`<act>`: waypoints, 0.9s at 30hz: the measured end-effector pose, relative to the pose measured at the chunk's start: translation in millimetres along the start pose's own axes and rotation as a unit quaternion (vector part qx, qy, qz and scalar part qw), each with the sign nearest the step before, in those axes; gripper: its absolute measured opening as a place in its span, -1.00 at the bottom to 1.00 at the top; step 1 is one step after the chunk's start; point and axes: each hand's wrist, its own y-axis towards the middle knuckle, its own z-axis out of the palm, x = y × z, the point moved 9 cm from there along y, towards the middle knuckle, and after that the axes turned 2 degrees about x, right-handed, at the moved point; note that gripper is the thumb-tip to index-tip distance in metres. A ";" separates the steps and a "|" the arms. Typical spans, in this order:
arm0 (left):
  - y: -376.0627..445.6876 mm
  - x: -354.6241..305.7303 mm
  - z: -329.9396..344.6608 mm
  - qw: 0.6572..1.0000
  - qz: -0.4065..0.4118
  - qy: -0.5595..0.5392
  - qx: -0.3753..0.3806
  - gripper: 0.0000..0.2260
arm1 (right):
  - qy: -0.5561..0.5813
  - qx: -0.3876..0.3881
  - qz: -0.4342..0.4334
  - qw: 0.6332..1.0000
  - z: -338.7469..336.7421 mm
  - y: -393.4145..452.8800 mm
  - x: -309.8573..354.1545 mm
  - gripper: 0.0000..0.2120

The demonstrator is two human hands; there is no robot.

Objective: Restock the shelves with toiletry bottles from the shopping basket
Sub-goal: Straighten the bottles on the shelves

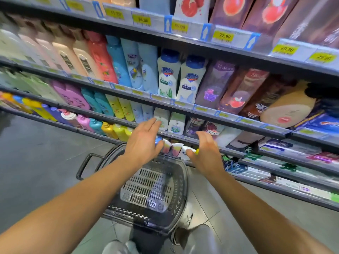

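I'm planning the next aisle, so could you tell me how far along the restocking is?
The dark plastic shopping basket shows a bare slotted bottom, so most looks shelved. Neither left hand nor right hand holds anything. Pink-and-yellow bottles between them may be left.

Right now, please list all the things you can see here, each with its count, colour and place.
Shelves: several tiers, grey, with yellow price tags, across the back.
Toiletry bottles on the shelves: many, mixed colours, standing in rows.
White bottles with blue caps: two, side by side on the middle shelf.
Shopping basket: one, black, on the floor below the hands; its visible bottom looks bare.
Bottles behind the basket: about three, white and pink-yellow, between the hands.
Floor: grey tiles.
Left hand: open, over the basket's far edge.
Right hand: open, near the lower shelf edge.
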 end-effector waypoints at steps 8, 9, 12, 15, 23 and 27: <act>38.0 29.4 91.4 0.998 0.029 -0.035 -0.054 -0.39 | -0.015 -0.057 -0.037 0.998 67.1 58.1 -47.7 -0.37; 41.5 35.2 103.7 0.997 0.030 -0.037 -0.057 -0.38 | -0.010 -0.068 -0.044 0.997 74.3 64.6 -52.4 -0.38; 52.7 52.1 136.2 0.996 0.028 -0.035 -0.072 -0.37 | 0.002 -0.095 -0.061 0.994 97.6 83.8 -64.8 -0.37; 66.8 66.5 160.9 0.994 0.024 -0.043 -0.092 -0.39 | 0.002 -0.114 -0.082 0.990 120.0 102.9 -75.1 -0.36; 124.7 76.4 200.6 0.984 0.026 -0.086 -0.151 -0.39 | 0.027 -0.169 -0.087 0.981 151.3 145.1 -106.0 -0.35; 149.1 77.8 206.6 0.973 0.026 -0.119 -0.197 -0.41 | 0.033 -0.205 -0.085 0.974 154.7 160.8 -116.1 -0.37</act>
